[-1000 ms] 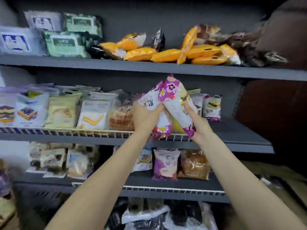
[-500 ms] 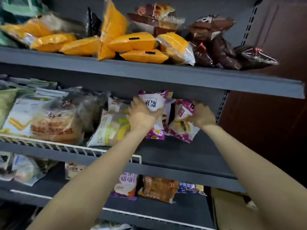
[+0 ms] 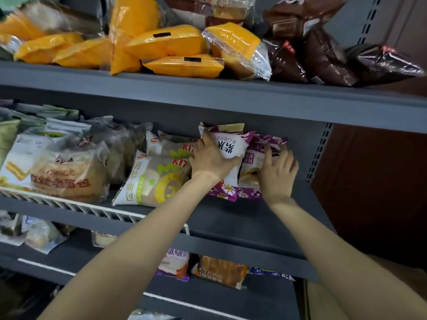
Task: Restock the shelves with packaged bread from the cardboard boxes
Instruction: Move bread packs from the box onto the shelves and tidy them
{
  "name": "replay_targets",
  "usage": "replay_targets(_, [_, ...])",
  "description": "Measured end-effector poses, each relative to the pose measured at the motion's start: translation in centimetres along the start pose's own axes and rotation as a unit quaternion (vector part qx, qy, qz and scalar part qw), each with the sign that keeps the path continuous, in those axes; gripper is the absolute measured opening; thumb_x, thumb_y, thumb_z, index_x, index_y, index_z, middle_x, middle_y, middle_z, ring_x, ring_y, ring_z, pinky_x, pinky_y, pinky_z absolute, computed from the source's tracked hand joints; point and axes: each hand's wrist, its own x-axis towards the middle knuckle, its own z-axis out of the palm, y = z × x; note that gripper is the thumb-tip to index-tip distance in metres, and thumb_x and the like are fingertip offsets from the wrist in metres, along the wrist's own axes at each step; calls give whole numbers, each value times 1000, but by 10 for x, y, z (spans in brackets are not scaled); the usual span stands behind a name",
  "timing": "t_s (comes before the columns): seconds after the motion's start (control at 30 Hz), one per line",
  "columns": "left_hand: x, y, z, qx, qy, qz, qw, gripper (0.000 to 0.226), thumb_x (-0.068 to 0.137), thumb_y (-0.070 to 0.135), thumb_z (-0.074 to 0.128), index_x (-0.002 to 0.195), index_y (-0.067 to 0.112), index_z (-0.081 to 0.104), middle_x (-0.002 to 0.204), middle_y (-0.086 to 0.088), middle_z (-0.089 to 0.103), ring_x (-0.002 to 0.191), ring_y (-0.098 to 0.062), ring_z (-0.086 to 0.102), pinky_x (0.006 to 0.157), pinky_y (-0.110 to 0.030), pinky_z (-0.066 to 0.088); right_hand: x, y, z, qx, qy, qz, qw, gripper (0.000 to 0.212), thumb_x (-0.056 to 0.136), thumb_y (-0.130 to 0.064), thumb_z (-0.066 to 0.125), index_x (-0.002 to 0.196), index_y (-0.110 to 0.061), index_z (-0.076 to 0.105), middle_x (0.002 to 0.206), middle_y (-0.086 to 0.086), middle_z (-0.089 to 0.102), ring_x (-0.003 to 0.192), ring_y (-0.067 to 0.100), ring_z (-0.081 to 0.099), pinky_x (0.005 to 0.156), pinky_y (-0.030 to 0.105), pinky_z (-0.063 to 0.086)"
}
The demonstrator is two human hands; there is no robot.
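Observation:
Two white-and-purple flowered bread packs stand on the middle shelf at its right end. My left hand grips the left pack, fingers wrapped over its top edge and thumb on its front. My right hand rests with spread fingers on the front of the right pack, which leans against the shelf's back wall. Both packs touch each other.
Green-and-white bread packs lie just left of my hands, brown loaf packs further left behind a white wire rail. Orange packs and dark brown packs fill the top shelf. More packs sit on the lower shelf.
Both hands carried the two flowered packs from in front of the shelf into the middle shelf's right end and set them down. The view moved closer and to the right.

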Motion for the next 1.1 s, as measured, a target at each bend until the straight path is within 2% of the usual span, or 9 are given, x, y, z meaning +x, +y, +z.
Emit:
replay_targets(0.1, [-3, 3, 7, 12, -9, 8, 1000, 110, 74, 50, 70, 149, 7, 3, 151, -13, 24, 139, -34, 23, 112, -51, 28, -18, 8, 9, 79, 20, 6, 997, 60, 70, -21, 81, 118, -7, 46, 98, 21, 55, 84, 35, 56, 70, 39, 52])
replay_targets(0.33, [-14, 10, 24, 33, -25, -3, 999, 108, 76, 56, 67, 150, 11, 2, 154, -11, 20, 141, -33, 21, 110, -50, 27, -32, 27, 10, 296, -133, 24, 946, 107, 77, -39, 73, 151, -14, -1, 142, 15, 21, 135, 31, 21, 100, 41, 39])
replay_targets(0.47, [-17, 11, 27, 42, -30, -6, 999, 109, 76, 58, 65, 150, 11, 0, 156, -10, 15, 143, -32, 17, 111, -52, 25, -31, 30, 8, 233, -162, 60, 957, 116, 75, -44, 74, 150, -20, -11, 139, 15, 28, 129, 33, 33, 93, 43, 45])
replay_targets(0.6, [-19, 12, 25, 37, -29, 2, 999, 109, 75, 57, 66, 150, 12, 1, 155, -10, 18, 142, -32, 19, 110, -51, 27, -25, 16, -4, 291, -180, 149, 928, 113, 78, -21, 74, 150, -24, -14, 126, 22, 44, 116, 40, 48, 88, 46, 46])
replay_targets(0.67, [-19, 11, 21, 33, -25, 9, 999, 108, 75, 56, 67, 150, 11, 3, 154, -10, 21, 141, -32, 21, 111, -51, 29, -20, 20, -12, 285, -159, 148, 934, 102, 78, -13, 72, 151, -15, 0, 128, 22, 48, 117, 40, 49, 90, 45, 43])
replay_targets(0.8, [-14, 10, 11, 8, 3, 15, 1000, 106, 74, 50, 71, 149, 9, 8, 150, -12, 27, 138, -32, 26, 111, -50, 30, 5, 46, -52, 37, -50, -11, 998, 47, 81, -9, 59, 126, -12, 48, 125, 10, 55, 121, 30, 45, 101, 39, 29])
replay_targets(0.97, [-11, 14, 10, -2, 13, 13, 1000, 104, 74, 47, 72, 148, 10, 10, 149, -13, 29, 138, -33, 25, 111, -49, 29, 40, 39, -82, -124, -58, -277, 951, 46, 84, -10, 59, 125, -31, 58, 129, 0, 53, 131, 21, 36, 116, 48, 1])
replay_targets(1.03, [-11, 17, 13, 3, 11, 16, 1000, 106, 74, 49, 72, 149, 11, 7, 149, -13, 28, 139, -33, 25, 111, -50, 29, 37, 25, -65, -177, -53, -326, 927, 47, 79, -12, 67, 124, -24, 60, 134, 1, 49, 134, 22, 32, 116, 50, 4])
replay_targets(1.1, [-13, 17, 17, 14, 6, 14, 1000, 107, 74, 53, 69, 150, 13, 5, 150, -12, 27, 139, -33, 24, 112, -50, 28, 24, 13, -41, -190, -36, -275, 942, 45, 68, -16, 76, 112, -17, 67, 127, 7, 53, 126, 25, 44, 110, 49, 28])
